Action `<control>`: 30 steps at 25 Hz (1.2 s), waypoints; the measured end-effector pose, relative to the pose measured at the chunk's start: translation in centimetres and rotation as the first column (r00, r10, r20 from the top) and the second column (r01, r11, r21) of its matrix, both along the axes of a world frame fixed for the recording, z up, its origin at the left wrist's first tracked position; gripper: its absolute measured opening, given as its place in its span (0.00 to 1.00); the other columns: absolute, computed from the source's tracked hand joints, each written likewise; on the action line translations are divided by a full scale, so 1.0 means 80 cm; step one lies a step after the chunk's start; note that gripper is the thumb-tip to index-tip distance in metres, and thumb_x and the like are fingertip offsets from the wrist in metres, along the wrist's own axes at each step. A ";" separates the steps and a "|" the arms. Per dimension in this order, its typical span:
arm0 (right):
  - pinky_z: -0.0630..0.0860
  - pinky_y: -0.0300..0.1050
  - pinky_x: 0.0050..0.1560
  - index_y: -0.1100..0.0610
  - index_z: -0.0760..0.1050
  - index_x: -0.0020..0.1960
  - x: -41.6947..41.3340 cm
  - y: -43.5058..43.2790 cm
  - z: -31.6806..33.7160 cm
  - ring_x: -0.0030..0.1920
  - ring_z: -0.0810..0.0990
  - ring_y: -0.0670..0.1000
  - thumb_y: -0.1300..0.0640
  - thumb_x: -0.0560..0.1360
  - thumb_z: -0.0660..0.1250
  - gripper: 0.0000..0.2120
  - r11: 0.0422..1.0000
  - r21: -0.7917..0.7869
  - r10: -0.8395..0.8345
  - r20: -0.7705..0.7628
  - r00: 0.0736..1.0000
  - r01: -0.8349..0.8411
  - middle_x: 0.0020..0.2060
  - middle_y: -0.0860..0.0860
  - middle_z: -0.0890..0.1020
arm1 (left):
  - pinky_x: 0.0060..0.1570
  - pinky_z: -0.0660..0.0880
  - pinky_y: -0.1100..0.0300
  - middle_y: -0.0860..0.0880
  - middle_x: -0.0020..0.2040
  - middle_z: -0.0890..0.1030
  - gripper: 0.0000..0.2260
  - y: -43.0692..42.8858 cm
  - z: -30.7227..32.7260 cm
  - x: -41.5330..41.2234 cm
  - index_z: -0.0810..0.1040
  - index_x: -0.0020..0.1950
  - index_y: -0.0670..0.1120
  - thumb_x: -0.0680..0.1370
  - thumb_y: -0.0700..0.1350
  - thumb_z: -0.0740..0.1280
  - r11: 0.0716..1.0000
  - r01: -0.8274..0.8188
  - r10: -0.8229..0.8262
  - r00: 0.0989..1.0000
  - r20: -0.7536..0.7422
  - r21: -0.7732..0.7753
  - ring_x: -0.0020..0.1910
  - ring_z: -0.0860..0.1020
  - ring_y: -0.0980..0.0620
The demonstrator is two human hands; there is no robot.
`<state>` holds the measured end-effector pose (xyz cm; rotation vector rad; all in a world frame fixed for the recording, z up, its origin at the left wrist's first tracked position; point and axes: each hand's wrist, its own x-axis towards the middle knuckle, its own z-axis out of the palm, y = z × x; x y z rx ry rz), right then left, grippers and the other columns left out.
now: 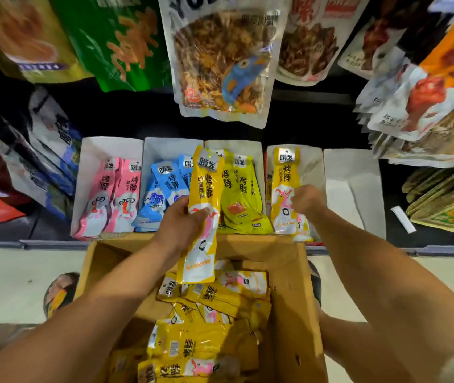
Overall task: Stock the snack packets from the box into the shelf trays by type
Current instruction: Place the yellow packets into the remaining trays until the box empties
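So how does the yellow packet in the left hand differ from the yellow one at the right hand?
The left-hand packet hangs in the air over the far edge of the box; the right-hand packet stands inside a tray. The left hand grips its packet across the lower middle; the right hand holds its packet at the right edge. Both are yellow with a pink cartoon figure.
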<state>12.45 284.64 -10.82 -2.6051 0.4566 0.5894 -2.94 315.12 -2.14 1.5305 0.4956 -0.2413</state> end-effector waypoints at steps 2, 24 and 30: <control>0.76 0.45 0.46 0.63 0.79 0.60 -0.002 0.003 -0.024 0.57 0.81 0.61 0.63 0.77 0.63 0.13 1.000 0.013 -0.003 -0.045 0.999 0.003 0.55 0.59 0.82 | 0.52 0.80 0.51 0.48 0.50 0.88 0.08 0.002 -0.005 -0.002 0.83 0.54 0.50 0.82 0.38 0.67 1.000 0.015 -0.015 1.000 0.001 0.017 0.49 0.85 0.47; 0.73 0.47 0.60 0.61 0.68 0.74 -0.038 0.061 0.087 0.68 0.74 0.60 0.60 0.75 0.72 0.28 0.956 0.114 0.262 0.088 0.961 -0.271 0.70 0.60 0.73 | 0.53 0.77 0.52 0.46 0.48 0.87 0.07 -0.002 0.014 -0.008 0.83 0.50 0.46 0.82 0.40 0.66 0.992 -0.078 0.070 0.994 -0.086 -0.097 0.50 0.83 0.43; 0.75 0.42 0.47 0.49 0.65 0.72 -0.120 0.125 0.152 0.49 0.77 0.51 0.47 0.77 0.70 0.27 0.870 0.255 0.337 0.316 0.887 -0.421 0.66 0.52 0.72 | 0.51 0.75 0.55 0.43 0.51 0.87 0.09 -0.010 0.033 -0.007 0.83 0.52 0.46 0.84 0.46 0.64 0.977 -0.123 0.095 0.983 -0.155 -0.177 0.47 0.83 0.46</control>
